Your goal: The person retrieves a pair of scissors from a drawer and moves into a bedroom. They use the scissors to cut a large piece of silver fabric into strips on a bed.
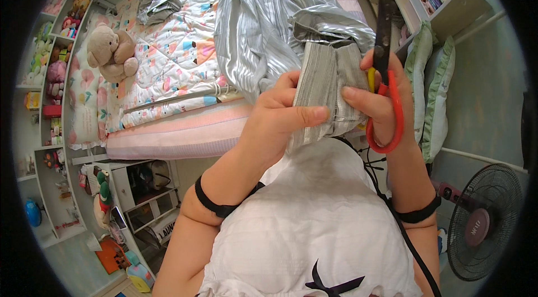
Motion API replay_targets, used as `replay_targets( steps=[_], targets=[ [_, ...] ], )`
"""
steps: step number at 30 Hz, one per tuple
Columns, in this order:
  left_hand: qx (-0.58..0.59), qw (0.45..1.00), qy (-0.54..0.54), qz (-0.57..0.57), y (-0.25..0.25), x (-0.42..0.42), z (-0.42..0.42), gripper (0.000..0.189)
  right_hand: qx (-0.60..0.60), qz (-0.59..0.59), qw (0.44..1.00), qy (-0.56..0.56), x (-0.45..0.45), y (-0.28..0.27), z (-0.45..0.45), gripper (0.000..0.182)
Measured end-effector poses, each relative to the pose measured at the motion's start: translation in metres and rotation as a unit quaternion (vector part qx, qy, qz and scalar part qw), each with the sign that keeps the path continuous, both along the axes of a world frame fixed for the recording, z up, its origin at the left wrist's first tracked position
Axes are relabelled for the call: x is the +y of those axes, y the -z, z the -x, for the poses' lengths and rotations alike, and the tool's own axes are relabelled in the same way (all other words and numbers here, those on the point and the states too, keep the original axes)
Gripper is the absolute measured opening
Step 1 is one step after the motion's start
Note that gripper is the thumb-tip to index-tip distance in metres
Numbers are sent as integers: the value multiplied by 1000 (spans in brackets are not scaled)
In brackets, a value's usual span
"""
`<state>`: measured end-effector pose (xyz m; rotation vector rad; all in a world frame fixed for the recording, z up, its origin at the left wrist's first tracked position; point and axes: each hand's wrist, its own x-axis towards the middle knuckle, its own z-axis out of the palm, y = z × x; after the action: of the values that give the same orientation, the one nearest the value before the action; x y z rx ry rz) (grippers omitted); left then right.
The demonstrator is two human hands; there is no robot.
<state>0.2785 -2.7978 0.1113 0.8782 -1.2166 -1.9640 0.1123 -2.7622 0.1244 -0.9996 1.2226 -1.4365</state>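
My left hand (277, 114) grips one side of a thick, folded stack of silvery-grey fabric (318, 87), its thumb lying across the pleated layers. The other side of the stack is pinched by my right hand (380, 103). Scissors (383, 47) hang on that same hand, with a red handle loop around its lower part and the dark blades pointing up; part of a yellow handle shows beside them. Beyond the stack, shiny silver striped cloth (265, 24) spreads over the bed, and a loose fold of it (332, 24) lies right behind the stack.
A thin metal rod (176, 100) lies along the near part of the patterned quilt (168, 57). More silver cloth (159, 3) and a teddy bear (111, 53) are on the bed. A fan (483, 223) stands at right, and a black cable (393, 208) runs beside my right arm.
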Motion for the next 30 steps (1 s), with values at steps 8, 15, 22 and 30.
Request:
replay_targets(
  steps=[8, 15, 22, 30],
  targets=[
    [94, 964, 87, -235, 7, -10, -7, 29, 71, -10, 997, -14, -3, 4, 2, 31],
    [224, 931, 112, -265, 20, -4, -7, 36, 15, -24, 999, -41, 0, 3, 5, 32],
    [216, 940, 93, -249, 17, -8, -9, 37, 65, -52, 995, -49, 6, 25, 18, 28],
    [178, 968, -21, -175, 17, -10, -4, 31, 23, -71, 991, -110, 41, 0, 10, 27]
  ],
)
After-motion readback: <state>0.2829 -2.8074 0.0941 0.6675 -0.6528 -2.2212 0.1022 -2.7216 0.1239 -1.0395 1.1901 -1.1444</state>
